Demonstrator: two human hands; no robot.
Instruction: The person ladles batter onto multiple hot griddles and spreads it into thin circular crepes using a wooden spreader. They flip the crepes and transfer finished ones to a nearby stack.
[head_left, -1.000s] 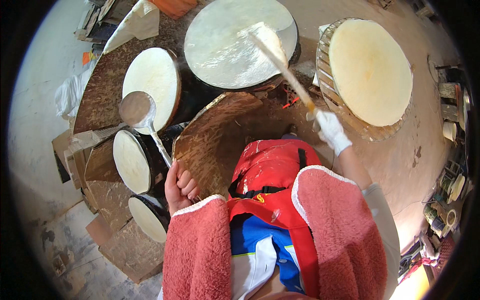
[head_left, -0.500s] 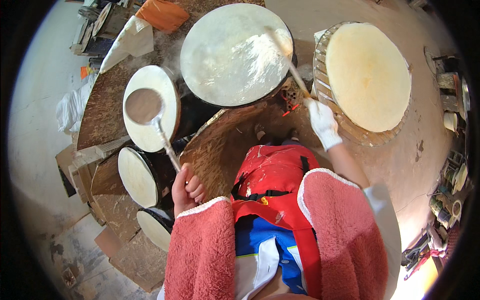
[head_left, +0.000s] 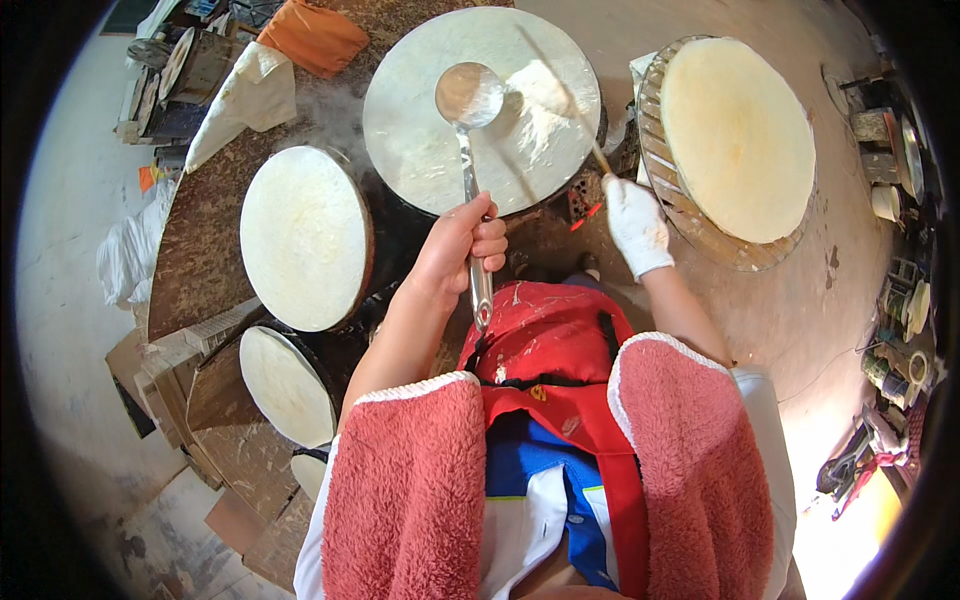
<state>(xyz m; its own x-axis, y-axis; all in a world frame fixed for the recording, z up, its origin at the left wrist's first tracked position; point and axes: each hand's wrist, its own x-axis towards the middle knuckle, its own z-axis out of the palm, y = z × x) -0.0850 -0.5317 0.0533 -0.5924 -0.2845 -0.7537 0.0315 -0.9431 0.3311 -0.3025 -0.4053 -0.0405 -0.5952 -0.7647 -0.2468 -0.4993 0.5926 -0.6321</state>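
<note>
My bare left hand (head_left: 465,240) is closed around the handle of a metal ladle (head_left: 470,150). The ladle's round bowl hangs over a large round griddle (head_left: 420,165) coated with pale batter. On the griddle's right half lies a thick white patch of batter (head_left: 540,95). My right hand (head_left: 637,225), in a white glove, grips a thin stick (head_left: 601,160) at the griddle's right edge. The stick's far part reaches across the batter, blurred by motion, so its end is unclear.
At left stand smaller round griddles, each covered in pale batter: a near-white one (head_left: 305,240) and another (head_left: 288,388) below it. To the right, a slatted round rack (head_left: 652,150) bears a large thin pancake (head_left: 738,140). An orange cloth (head_left: 312,38) lies at the back left.
My left hand has carried the ladle rightward, from above the smaller left griddle to above the large one. The white batter patch looks thicker. The stick has shifted, still in my right hand.
</note>
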